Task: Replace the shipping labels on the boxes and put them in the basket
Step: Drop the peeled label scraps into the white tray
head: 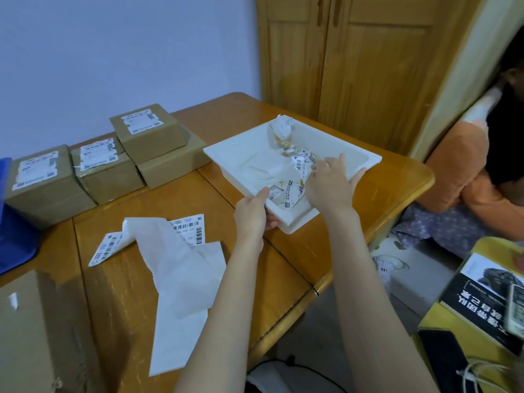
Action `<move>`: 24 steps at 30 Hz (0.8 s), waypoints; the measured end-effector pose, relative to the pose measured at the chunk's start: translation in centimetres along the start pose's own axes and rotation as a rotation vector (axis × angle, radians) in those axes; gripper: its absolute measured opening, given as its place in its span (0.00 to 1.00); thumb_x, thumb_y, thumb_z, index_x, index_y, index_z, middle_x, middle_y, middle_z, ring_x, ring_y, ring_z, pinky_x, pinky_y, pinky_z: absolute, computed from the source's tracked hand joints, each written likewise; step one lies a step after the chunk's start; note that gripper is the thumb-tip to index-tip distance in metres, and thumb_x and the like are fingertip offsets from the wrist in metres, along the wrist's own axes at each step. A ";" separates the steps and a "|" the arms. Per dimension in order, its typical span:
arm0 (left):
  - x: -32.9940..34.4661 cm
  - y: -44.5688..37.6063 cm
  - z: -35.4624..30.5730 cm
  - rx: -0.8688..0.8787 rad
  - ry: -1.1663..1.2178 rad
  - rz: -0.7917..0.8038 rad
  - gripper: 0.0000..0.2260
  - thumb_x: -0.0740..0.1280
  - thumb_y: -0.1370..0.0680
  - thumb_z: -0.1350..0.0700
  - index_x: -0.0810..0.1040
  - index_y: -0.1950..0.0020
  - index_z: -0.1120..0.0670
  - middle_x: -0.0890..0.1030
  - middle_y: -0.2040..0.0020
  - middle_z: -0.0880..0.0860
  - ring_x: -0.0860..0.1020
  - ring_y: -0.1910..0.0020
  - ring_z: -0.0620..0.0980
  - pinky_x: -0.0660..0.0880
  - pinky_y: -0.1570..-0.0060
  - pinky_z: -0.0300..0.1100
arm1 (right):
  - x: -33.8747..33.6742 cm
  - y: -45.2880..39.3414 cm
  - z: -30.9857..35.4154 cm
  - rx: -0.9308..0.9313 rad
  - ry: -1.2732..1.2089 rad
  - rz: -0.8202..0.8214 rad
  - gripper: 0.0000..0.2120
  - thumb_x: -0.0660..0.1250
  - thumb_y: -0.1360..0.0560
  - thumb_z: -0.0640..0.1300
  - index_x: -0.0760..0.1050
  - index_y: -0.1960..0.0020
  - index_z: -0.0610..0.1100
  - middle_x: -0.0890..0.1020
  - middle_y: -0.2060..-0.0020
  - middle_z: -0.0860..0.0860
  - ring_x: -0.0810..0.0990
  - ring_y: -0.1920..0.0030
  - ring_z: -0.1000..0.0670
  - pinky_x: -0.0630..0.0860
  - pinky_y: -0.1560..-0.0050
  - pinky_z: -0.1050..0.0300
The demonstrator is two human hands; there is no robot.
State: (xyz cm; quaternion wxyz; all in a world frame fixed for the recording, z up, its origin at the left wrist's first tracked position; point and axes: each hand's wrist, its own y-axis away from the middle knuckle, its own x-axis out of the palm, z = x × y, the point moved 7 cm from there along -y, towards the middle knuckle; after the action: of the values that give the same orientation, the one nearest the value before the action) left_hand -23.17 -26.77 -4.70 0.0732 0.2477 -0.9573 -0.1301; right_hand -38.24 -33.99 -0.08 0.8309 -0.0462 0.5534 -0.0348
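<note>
— How were the hands gripping?

— The left hand (252,212) held the near corner of the white tray (365,158), thumb on top of the rim and fingers curled underneath. The right hand (330,184) reached over the tray's near-right rim with its fingers bent down among the crumpled labels (295,177) inside; it looked to be pinching one of them, though the fingertips were partly hidden, so I could not tell for sure.

— And where was the tray?

— On the wooden table (283,109), towards its right edge, set at an angle. The torn, crumpled labels lay along its right side, with one white wad (283,126) at its far corner.

— The boxes?

— Left of the tray, against the back wall. A small labelled box (149,131) sat stacked on a plain box (174,164) just beside the tray's left corner. Further left of the tray stood two more labelled boxes, the middle one (106,168) with a torn label, then the leftmost (45,184). A larger plain carton (42,333) was at the near left, well apart from the tray.

— Anything else near the tray?

— A strip of white backing paper (181,273) with barcode labels (187,226) lay on the table nearer than the tray and to its left, just beside the left forearm. Something blue (15,236) showed at the far left edge. Right of the tray, off the table, another person in orange sat, and nearer lay a dark book (482,302).
</note>
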 end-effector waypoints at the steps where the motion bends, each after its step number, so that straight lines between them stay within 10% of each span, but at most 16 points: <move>1: 0.0 0.0 0.0 -0.001 0.007 0.002 0.08 0.65 0.18 0.55 0.77 0.53 0.58 0.77 0.71 0.49 0.75 0.79 0.41 0.73 0.76 0.36 | -0.3 0.0 0.1 0.000 -0.029 -0.033 0.20 0.51 0.19 0.41 0.70 0.29 0.43 0.63 0.25 0.47 0.43 0.21 0.44 0.34 0.28 0.31; 7: 0.0 0.0 -0.1 -0.008 0.006 0.007 0.08 0.65 0.18 0.55 0.77 0.54 0.57 0.78 0.69 0.50 0.75 0.78 0.42 0.74 0.75 0.36 | -1.9 0.0 1.5 -0.057 -0.157 -0.170 0.19 0.59 0.25 0.31 0.76 0.38 0.42 0.71 0.32 0.45 0.60 0.25 0.44 0.38 0.25 0.39; 10: -0.1 0.0 -0.1 -0.010 0.008 0.008 0.08 0.65 0.18 0.54 0.77 0.55 0.56 0.79 0.69 0.50 0.75 0.78 0.42 0.74 0.74 0.36 | -1.8 0.0 1.5 -0.058 -0.396 -0.162 0.21 0.64 0.28 0.26 0.74 0.37 0.40 0.69 0.35 0.45 0.74 0.45 0.49 0.72 0.41 0.59; 13: -0.1 0.0 -0.1 -0.009 0.013 0.022 0.08 0.65 0.18 0.55 0.77 0.55 0.56 0.78 0.74 0.47 0.75 0.79 0.41 0.73 0.76 0.36 | -1.8 0.0 0.4 0.020 -0.479 -0.200 0.22 0.66 0.30 0.24 0.71 0.39 0.39 0.64 0.42 0.47 0.73 0.52 0.49 0.70 0.61 0.66; 24: 0.0 0.2 -0.1 -0.004 0.018 0.034 0.07 0.65 0.18 0.55 0.77 0.53 0.57 0.76 0.68 0.52 0.74 0.79 0.41 0.72 0.76 0.35 | -1.7 -2.2 -0.8 0.215 -1.076 -0.344 0.12 0.61 0.23 0.31 0.80 0.49 0.42 0.80 0.49 0.52 0.77 0.50 0.59 0.72 0.60 0.74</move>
State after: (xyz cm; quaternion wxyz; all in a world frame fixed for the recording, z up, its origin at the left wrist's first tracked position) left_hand -23.24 -26.60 -4.50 0.0846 0.2326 -0.9604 -0.1283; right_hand -39.61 -36.00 1.39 0.9779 -0.0619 0.0307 -0.1972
